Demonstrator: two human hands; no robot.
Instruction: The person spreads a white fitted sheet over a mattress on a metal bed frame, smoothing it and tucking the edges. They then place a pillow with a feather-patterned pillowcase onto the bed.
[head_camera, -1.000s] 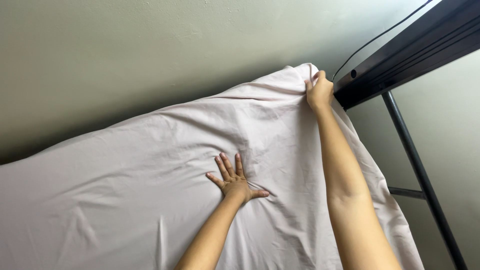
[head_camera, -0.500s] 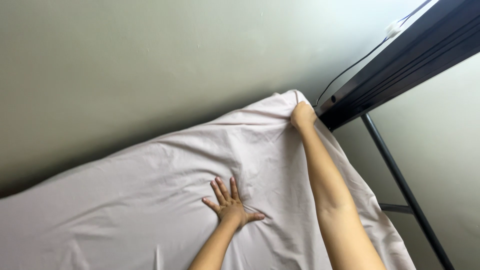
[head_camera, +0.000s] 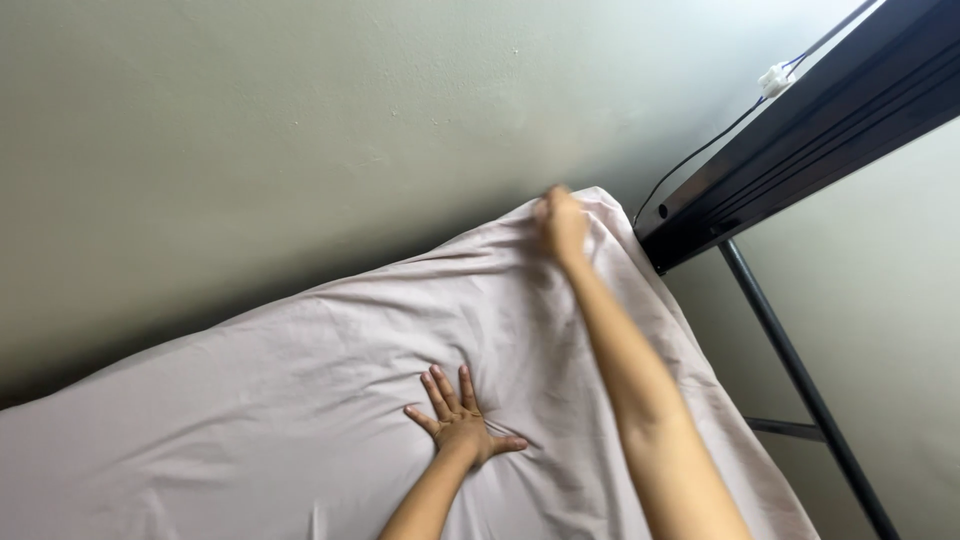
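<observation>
A pale pink sheet (head_camera: 300, 400) covers a mattress that runs along a grey-green wall. My left hand (head_camera: 458, 420) lies flat on the sheet near the middle, palm down, fingers spread. My right hand (head_camera: 562, 225) reaches to the far corner of the mattress and is blurred; its fingers look closed on the sheet's corner fabric there. The right forearm crosses the sheet from the lower right.
A black metal bed frame rail (head_camera: 800, 130) runs diagonally at the upper right, with a thin upright post (head_camera: 790, 370) below it. A dark cable (head_camera: 720, 130) with a small white clip runs along the wall above the rail.
My right hand has shifted left along the far corner, away from the black rail. The view has tilted up, so both hands sit lower in frame. The left hand stays flat.
</observation>
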